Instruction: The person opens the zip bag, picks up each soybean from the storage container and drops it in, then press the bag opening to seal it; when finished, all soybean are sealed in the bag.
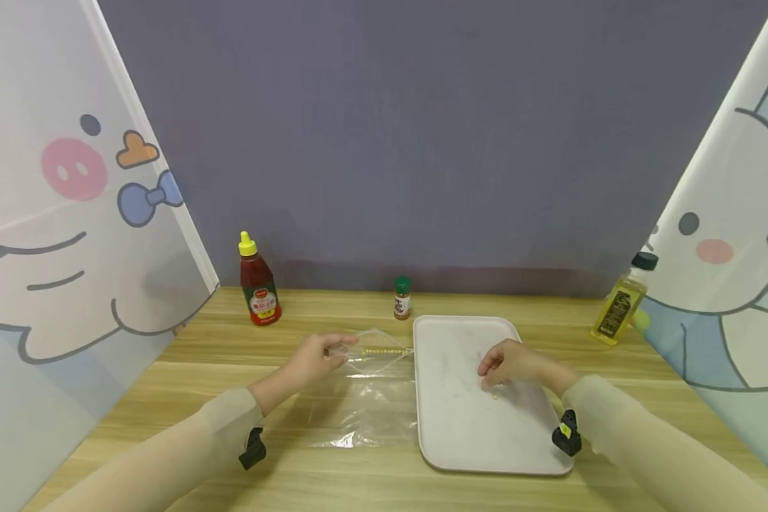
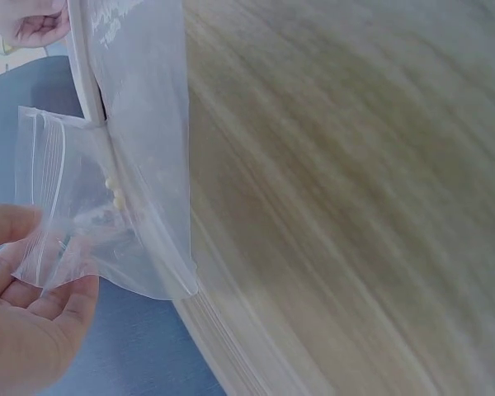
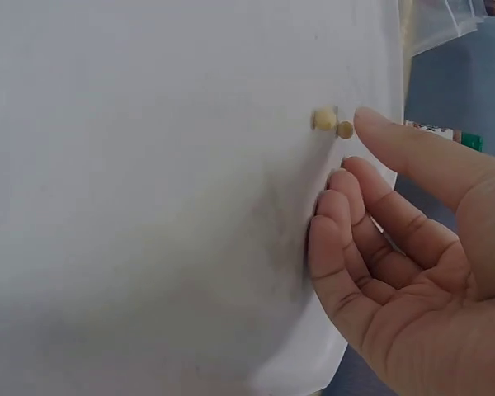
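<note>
My left hand [image 1: 316,359] holds the mouth of a clear zip-lock bag [image 1: 365,412] at its left side, its fingers and thumb around the edge. Small round yellow soybeans [image 1: 384,351] lie in a row inside the bag; a few soybeans [image 2: 115,198] also show through the plastic in the left wrist view. Over a white tray [image 1: 461,434] is my right hand [image 1: 512,361], thumb and fingertips apart. Two loose soybeans [image 3: 325,120] lie on the tray close to the thumb tip in the right wrist view. Nothing shows pinched between those fingers.
A ketchup bottle [image 1: 259,291] with a yellow cap stands at the back left. Behind the bag is a small green-capped spice jar [image 1: 402,299]. An oil bottle [image 1: 622,302] stands at the back right. Printed curtains and a grey partition [image 1: 384,142] bound the wooden table [image 1: 333,483].
</note>
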